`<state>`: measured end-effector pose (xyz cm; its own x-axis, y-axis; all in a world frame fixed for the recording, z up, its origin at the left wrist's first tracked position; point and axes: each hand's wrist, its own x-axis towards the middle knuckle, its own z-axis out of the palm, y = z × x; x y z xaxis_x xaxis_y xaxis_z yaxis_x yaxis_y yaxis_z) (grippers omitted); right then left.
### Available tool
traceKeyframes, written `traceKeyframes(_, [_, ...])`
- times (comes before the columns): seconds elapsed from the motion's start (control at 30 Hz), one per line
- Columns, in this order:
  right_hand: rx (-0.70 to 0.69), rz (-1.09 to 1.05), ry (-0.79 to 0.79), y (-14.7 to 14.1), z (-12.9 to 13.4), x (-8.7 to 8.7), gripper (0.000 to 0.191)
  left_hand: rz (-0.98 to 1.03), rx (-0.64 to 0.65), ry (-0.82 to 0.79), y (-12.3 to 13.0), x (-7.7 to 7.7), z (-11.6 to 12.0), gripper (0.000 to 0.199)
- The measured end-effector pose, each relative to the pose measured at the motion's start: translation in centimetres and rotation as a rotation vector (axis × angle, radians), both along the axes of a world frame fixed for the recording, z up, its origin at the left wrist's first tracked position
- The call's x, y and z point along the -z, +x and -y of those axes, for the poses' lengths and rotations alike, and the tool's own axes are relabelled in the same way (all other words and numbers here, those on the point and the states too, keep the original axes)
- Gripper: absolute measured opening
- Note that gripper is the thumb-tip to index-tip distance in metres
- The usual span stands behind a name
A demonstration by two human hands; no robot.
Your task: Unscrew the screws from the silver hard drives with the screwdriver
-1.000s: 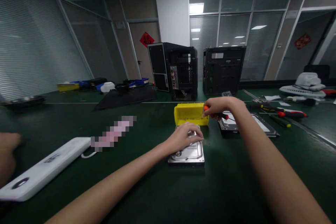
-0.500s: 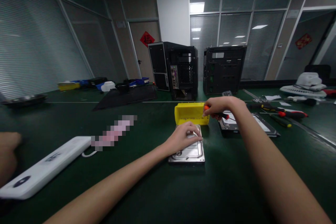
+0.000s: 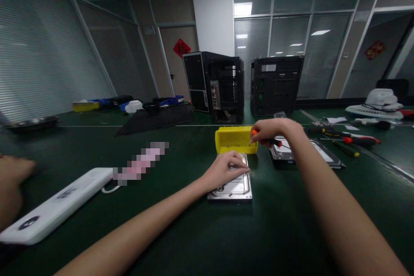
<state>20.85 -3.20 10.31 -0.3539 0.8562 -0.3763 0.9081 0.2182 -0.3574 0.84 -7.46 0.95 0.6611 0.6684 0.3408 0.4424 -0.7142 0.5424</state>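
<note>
Left hand (image 3: 226, 170) on a silver hard drive (image 3: 234, 187); hands apart.
Right hand (image 3: 267, 131) grips a screwdriver (image 3: 274, 142) beside a yellow bin (image 3: 234, 138).

Hands (image 3: 227, 167): bare | fingers (image 3: 239, 164): slender | forearms (image 3: 155, 220): bare, slim, smooth

On my feed: dim, cool room light; one bright light panel (image 3: 243, 9) above and beyond the yellow bin (image 3: 236, 140); pale glare on the metal drive (image 3: 237, 188) in front of it; pixelated patch (image 3: 141, 164) to its left; stretched, leaning lines far out on both its sides.
</note>
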Motion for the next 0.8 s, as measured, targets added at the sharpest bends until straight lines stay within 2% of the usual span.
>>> traceKeyframes(0.23, [0.011,-0.019,-0.008,0.1,-0.1,0.1,0.032,0.001,-0.030,-0.016,0.2,-0.1,0.2,0.018])
traceKeyframes(0.4, [0.023,-0.027,-0.013,0.1,-0.1,0.0,0.032,-0.003,-0.045,0.028,0.1,0.0,0.1,0.019])
traceKeyframes(0.53, [0.022,-0.029,-0.014,0.1,0.0,0.0,0.032,-0.109,-0.084,0.150,0.7,-0.6,-0.5,0.023])
traceKeyframes(0.63, [0.021,-0.018,-0.015,0.0,0.1,-0.1,0.029,-0.174,-0.101,0.215,2.0,-1.2,-1.0,0.022])
traceKeyframes(0.7, [0.017,-0.010,-0.014,-0.1,0.1,-0.1,0.026,-0.286,-0.003,0.201,3.2,-1.6,-1.2,0.016])
traceKeyframes(0.8, [0.010,-0.004,-0.005,-0.1,0.2,0.0,0.021,-0.423,0.034,0.165,4.8,-2.0,-1.1,0.013])
